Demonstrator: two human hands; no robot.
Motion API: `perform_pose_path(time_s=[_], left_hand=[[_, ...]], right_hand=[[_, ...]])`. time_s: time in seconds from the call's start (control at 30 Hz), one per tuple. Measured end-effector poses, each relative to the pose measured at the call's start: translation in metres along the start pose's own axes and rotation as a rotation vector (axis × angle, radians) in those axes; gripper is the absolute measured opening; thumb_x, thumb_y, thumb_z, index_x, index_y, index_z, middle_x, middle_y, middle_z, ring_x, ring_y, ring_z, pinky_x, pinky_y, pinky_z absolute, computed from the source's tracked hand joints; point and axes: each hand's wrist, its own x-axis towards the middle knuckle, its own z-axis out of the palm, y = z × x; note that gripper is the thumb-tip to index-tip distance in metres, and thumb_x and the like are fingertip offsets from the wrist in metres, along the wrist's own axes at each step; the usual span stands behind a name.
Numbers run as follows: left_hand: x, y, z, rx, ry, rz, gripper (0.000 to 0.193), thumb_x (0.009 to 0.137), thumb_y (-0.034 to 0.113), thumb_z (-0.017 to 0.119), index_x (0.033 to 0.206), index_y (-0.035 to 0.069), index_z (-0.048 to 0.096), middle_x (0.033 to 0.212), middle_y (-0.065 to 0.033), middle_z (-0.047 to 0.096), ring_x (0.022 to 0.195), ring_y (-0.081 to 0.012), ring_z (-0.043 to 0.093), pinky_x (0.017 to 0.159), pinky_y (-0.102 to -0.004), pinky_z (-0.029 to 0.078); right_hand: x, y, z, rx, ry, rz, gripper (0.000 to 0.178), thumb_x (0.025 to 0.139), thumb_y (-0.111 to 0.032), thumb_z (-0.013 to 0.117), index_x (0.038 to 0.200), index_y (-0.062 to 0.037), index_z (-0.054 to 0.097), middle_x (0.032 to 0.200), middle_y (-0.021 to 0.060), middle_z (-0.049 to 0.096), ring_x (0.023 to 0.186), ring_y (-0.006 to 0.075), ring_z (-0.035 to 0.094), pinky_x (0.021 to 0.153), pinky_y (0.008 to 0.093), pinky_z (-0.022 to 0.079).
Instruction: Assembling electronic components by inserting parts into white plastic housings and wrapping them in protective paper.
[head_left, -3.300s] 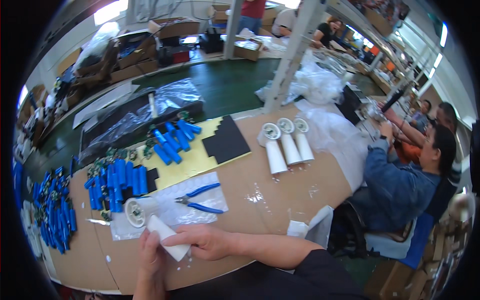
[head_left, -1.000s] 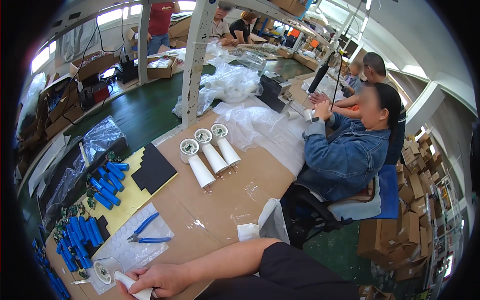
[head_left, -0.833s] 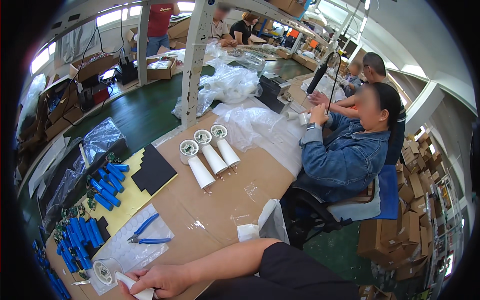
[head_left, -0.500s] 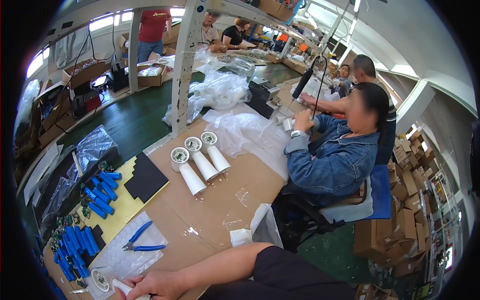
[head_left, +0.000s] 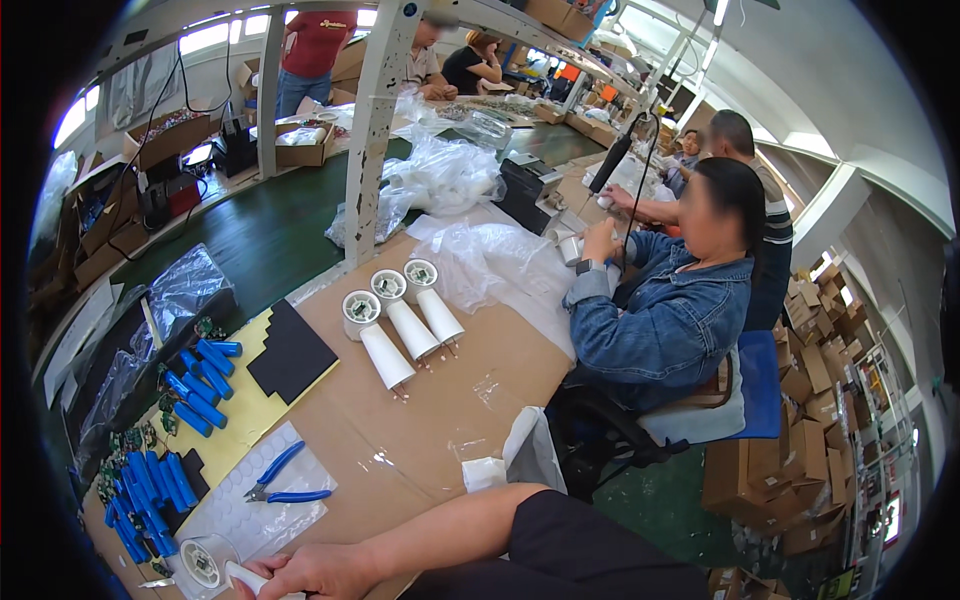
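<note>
At the bottom edge, my right hand (head_left: 318, 572) is closed around a white tube-like part (head_left: 240, 574), most of which its fingers and the frame edge hide. Just left of it is a round white fitting (head_left: 200, 563) in a clear, cup-like housing. My left hand cannot be seen. Blue-handled side cutters (head_left: 285, 478) lie with their handles apart on a sheet of round clear stickers (head_left: 235, 510). Farther up the table, three white tapered tubes (head_left: 388, 358) with thin wires at their near ends lie beside round white heads (head_left: 361, 307) holding small circuit boards.
Blue cylindrical cells (head_left: 150, 490) with green boards are grouped on the left, near black foam (head_left: 292, 352) on yellow paper. Crumpled plastic bags (head_left: 440, 180) lie beyond. A white metal post (head_left: 372, 140) rises at the table's far edge. A co-worker in denim (head_left: 665, 310) sits at right.
The whole view has shifted slightly. My right hand keeps its grip in nearly the same place. The denim-clad co-worker and the people at the back have changed posture a little.
</note>
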Motion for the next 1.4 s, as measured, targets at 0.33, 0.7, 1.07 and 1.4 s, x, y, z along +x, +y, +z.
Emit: perform_pose_path(time_s=[0.33, 0.7, 1.07, 1.4], left_hand=[[-0.003, 0.007, 0.012, 0.029, 0.041, 0.021, 0.054, 0.105, 0.036, 0.044, 0.146, 0.001, 0.037, 0.130, -0.0181, 0.055, 0.116, -0.0285, 0.059, 0.098, -0.0396, 0.051], [-0.001, -0.016, 0.000, 0.355, 0.188, 0.246, 0.058, 0.104, 0.035, 0.048, 0.148, 0.000, 0.035, 0.134, -0.0228, 0.053, 0.120, -0.0328, 0.057, 0.101, -0.0421, 0.049], [0.005, -0.035, -0.015, 0.299, 0.211, 0.258, 0.055, 0.105, 0.033, 0.044, 0.145, -0.005, 0.037, 0.136, -0.0232, 0.052, 0.123, -0.0301, 0.056, 0.102, -0.0397, 0.049], [0.008, -0.039, -0.024, 0.282, 0.244, 0.214, 0.058, 0.105, 0.034, 0.042, 0.148, -0.004, 0.033, 0.138, -0.0233, 0.050, 0.123, -0.0303, 0.055, 0.103, -0.0397, 0.048]], right_hand=[[0.001, -0.006, -0.002, 0.007, 0.012, -0.004, 0.052, 0.076, 0.006, 0.063, 0.125, -0.0117, 0.060, 0.124, 0.0218, 0.062, 0.121, 0.0437, 0.056, 0.101, 0.0422, 0.046], [0.000, -0.004, -0.002, 0.015, 0.023, 0.017, 0.050, 0.077, 0.003, 0.065, 0.125, -0.0127, 0.060, 0.127, 0.0236, 0.061, 0.126, 0.0447, 0.053, 0.103, 0.0421, 0.046], [-0.001, -0.004, -0.002, 0.051, -0.007, 0.029, 0.053, 0.076, 0.004, 0.065, 0.126, -0.0137, 0.060, 0.131, 0.0246, 0.058, 0.123, 0.0444, 0.055, 0.100, 0.0406, 0.047], [-0.001, -0.003, -0.003, 0.003, 0.006, 0.009, 0.054, 0.075, 0.005, 0.065, 0.125, -0.0135, 0.060, 0.132, 0.0238, 0.058, 0.121, 0.0437, 0.056, 0.099, 0.0409, 0.048]])
